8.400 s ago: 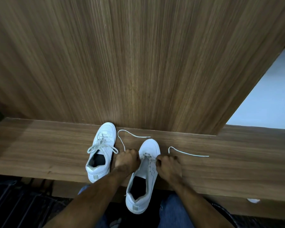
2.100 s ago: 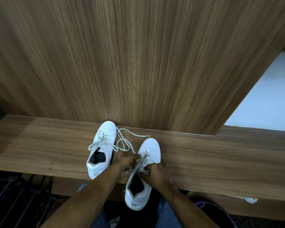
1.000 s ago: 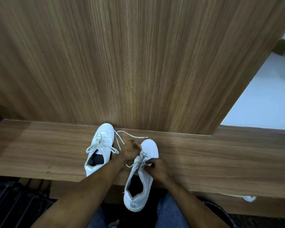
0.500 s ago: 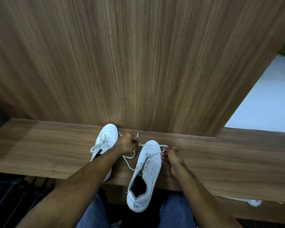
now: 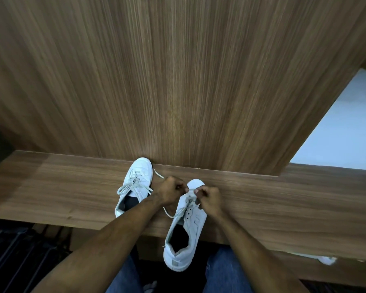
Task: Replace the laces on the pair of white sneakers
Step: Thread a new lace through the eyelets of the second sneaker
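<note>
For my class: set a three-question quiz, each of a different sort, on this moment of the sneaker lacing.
1. True or false: the far sneaker is already laced.
2. What do the left hand and right hand grip? A) the lace B) a brush C) the far sneaker
3. Fill in: the near sneaker has its heel hanging over the wooden ledge's ____ edge.

Key: 1 true; 2 A; 3 front.

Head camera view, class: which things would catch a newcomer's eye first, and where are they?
Two hands, the left hand and right hand, pinch a white lace above the nearer sneaker, which overhangs the wooden shelf's edge. The laced sneaker lies to its left against the tall wood panel.
</note>
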The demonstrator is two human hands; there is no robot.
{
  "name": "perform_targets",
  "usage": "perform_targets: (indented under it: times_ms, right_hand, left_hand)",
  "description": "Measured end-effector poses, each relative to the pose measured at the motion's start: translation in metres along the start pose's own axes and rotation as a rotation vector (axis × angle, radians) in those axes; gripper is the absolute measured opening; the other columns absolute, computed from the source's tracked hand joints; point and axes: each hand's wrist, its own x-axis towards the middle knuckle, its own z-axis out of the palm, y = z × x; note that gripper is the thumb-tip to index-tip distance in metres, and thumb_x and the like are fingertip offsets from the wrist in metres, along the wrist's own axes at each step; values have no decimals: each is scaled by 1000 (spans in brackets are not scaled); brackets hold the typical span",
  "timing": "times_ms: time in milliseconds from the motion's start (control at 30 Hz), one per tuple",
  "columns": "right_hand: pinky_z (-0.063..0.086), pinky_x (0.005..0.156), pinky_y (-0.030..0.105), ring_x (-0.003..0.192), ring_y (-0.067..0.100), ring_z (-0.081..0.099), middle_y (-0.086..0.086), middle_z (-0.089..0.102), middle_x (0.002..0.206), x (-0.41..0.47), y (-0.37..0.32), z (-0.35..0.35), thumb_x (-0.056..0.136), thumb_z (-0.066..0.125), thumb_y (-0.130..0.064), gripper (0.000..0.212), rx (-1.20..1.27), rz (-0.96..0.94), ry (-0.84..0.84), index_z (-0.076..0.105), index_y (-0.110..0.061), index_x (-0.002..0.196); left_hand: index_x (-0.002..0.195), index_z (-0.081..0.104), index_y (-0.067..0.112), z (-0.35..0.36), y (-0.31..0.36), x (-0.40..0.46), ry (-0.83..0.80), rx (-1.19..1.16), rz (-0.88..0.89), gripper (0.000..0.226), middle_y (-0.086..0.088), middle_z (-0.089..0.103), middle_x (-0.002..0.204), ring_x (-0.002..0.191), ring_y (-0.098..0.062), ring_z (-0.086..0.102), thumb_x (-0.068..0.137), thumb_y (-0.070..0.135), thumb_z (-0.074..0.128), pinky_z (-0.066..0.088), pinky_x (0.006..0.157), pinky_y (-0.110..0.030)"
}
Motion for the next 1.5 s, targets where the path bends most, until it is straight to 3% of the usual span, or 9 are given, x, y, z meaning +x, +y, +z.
perform_targets:
  times_ms: [300,500,633,767,900,967,1067,1333,1500]
  right_hand:
    - [41,48,24,45,18,51,9,59,59,7,45,-52,92,51,-5,20,555,454,462,57,-10,74]
    - [40,54,24,52,16,55,5,61,63,5,51,-44,93,49,-9,19,614,500,486,56,-15,76]
    - [39,54,25,53,17,56,7,61,64,5,51,-44,91,47,-8,19,647,500,533,57,-12,76]
    - [41,57,26,55,17,58,7,63,66,7,58,-49,91,46,-9,15,651,538,545,59,-11,83]
    - [41,56,25,55,16,58,7,63,66,10,66,-54,92,47,-11,14,661,546,567,61,-11,89]
    - [40,55,25,55,14,58,6,63,66,7,70,-59,93,49,-11,14,658,543,564,63,-11,89]
    - [39,51,19,46,5,55,7,62,67,-1,71,-60,92,58,-8,14,573,457,438,65,-12,80]
    - [44,47,21,42,8,49,7,62,61,-6,32,-30,91,65,-14,11,424,201,100,69,-9,82]
    - [44,53,27,53,6,53,-2,63,59,-4,9,-17,89,61,-11,23,117,-79,-40,69,-20,70]
  left_hand:
    - [64,67,26,-23,-55,-17,92,-5,-249,24,22,66,73,82,-2,63,87,21,66,47,80,-21]
    - [64,62,12,-13,-40,-13,329,-561,-383,22,7,56,49,50,-11,50,83,12,73,43,51,-19]
    - [66,55,13,-11,-31,-11,458,-855,-486,26,-1,51,53,39,-8,44,79,16,78,41,43,-19]
    - [61,53,16,-15,-46,-13,467,-789,-483,34,-2,53,53,47,-15,48,70,25,85,45,48,-23]
    - [51,52,19,-22,-63,-17,447,-629,-453,41,5,58,50,54,-18,54,56,32,91,48,66,-33]
    - [55,48,17,-28,-57,-22,519,-735,-470,39,5,54,50,47,-12,49,69,15,85,45,57,-26]
    - [65,55,10,-35,-51,-27,555,-770,-479,26,-6,53,60,43,-10,46,83,14,74,40,41,-16]
    - [66,63,13,3,-8,-21,164,-630,-431,25,-6,60,63,41,-7,49,90,20,66,38,40,-15]
    - [81,70,14,28,37,-13,-67,-621,-426,39,4,63,65,57,-11,52,91,49,57,38,48,-17]
